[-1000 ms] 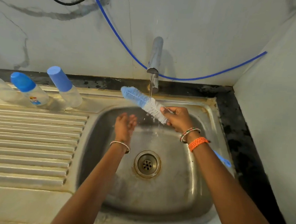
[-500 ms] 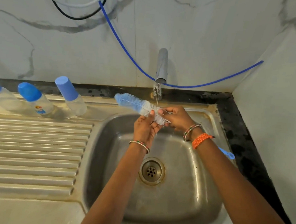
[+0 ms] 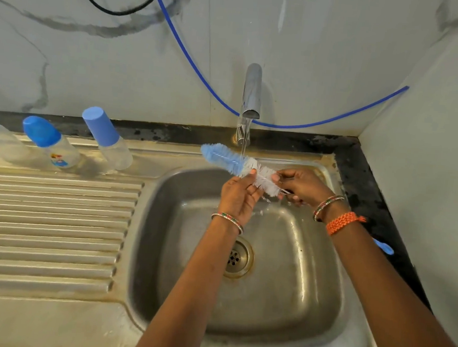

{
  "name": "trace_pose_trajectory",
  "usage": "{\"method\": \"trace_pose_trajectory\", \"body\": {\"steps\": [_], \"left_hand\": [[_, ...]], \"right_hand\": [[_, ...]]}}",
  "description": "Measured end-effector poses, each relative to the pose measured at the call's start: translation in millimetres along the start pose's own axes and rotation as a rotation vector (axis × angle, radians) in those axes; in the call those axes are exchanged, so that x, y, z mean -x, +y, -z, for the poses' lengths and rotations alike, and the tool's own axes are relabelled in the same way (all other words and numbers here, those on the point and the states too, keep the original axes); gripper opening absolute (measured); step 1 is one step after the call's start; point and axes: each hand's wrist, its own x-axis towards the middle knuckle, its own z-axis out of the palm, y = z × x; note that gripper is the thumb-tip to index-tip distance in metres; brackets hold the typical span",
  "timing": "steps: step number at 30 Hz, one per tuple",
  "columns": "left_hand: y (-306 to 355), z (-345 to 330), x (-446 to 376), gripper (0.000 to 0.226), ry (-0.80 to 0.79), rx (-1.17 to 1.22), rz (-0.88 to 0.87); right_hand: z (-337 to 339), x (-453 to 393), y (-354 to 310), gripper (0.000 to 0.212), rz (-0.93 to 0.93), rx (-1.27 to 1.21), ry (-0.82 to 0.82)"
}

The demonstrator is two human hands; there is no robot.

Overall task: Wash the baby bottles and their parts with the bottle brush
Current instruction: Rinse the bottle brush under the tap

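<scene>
Left hand: up from the basin since a second ago, fingers now on the bottle brush bristles.

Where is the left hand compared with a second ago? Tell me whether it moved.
Yes. The left hand has moved up towards the tap and now touches the brush bristles under the running water; earlier it hung lower, apart from the brush.
</scene>
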Motion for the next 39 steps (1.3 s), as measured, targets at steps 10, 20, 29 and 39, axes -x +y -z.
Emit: {"method": "trace_pose_trajectory", "body": {"steps": [10,20,29,39], "left_hand": [[18,25,8,0.012,0.008,0.103,-0.080],[10,12,10,0.027,-0.131,0.014,0.084],[19,10,-9,0.016,0.100,-0.149,-0.086],[4,-7,-13,0.026,0.010,-0.141,0.037]], "right_hand": [[-20,-4,-20,0.027,0.091,0.115,-0.063],[41,10,33,0.023,-0.026,0.046,-0.014],[22,2,40,0.018,-0.095,0.041,-0.101],[55,18,60,0.021,-0.152,0.024,0.012]]}}
